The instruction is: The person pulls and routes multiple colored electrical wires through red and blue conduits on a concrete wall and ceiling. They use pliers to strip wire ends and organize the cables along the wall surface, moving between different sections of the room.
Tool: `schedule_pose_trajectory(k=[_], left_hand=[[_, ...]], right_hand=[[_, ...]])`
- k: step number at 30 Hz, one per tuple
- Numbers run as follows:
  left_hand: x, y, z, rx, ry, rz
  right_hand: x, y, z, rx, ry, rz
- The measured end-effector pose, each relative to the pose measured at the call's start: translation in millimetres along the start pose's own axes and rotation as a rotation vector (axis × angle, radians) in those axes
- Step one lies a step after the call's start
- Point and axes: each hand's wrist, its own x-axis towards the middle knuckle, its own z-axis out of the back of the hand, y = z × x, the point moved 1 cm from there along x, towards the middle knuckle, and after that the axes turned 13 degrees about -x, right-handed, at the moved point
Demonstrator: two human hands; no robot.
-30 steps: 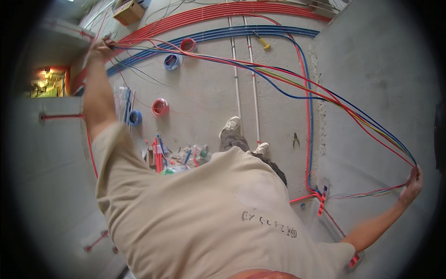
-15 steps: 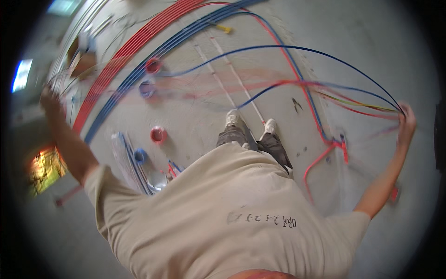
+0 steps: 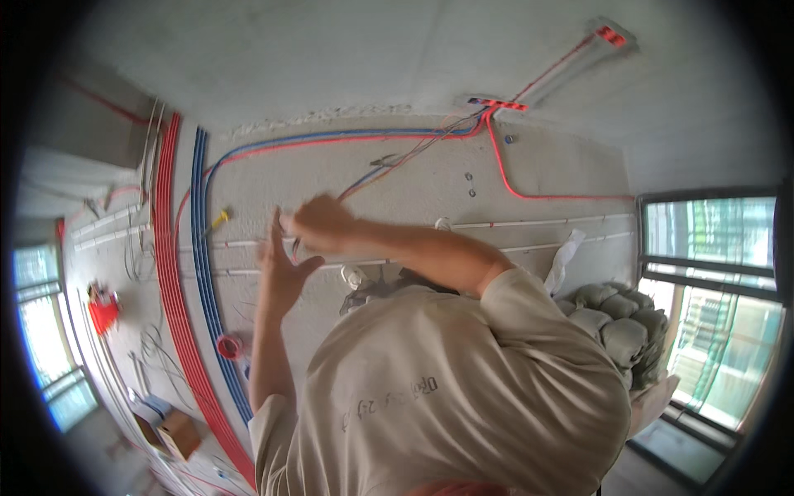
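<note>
**Gathering wires between 2 raised hands**

Head view, looking down over the person's beige shirt [image 3: 463, 397] to a concrete floor [image 3: 397, 190]. The right hand [image 3: 318, 225] is closed in a fist around a thin bundle of wires [image 3: 389, 164], which runs away from it across the floor toward a red junction fitting [image 3: 496, 106], probably its anchor point. The left hand [image 3: 281, 269] is just beside and below the fist, palm flat and fingers spread wide, holding nothing, seemingly placed to take up the bundle. Long red conduits [image 3: 169, 273] and blue conduits [image 3: 201, 256] curve along the floor at the left. A red reel [image 3: 229, 345] lies near them. Grey sacks [image 3: 616, 326] are stacked by a window [image 3: 715, 273] at the right.
</note>
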Motion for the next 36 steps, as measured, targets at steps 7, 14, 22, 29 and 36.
schedule_pose_trajectory(k=[7,14,22,29,36], left_hand=[[-36,12,-24,0.047,0.044,0.452],[-136,46,-95,0.637,0.010,0.525],[-99,104,-173,0.733,0.160,0.991],[93,261,-239,0.350,-0.020,0.960],[605,143,-718,-0.501,0.454,0.488]], right_hand=[[-136,-154,-5,0.483,-0.269,-0.048],[-327,-516,-214,0.744,-0.054,-1.562],[-292,-748,-351,1.739,-0.580,-1.510],[-276,-749,-293,1.671,-0.789,-1.636],[-303,-759,-268,1.416,-0.669,-1.725]])
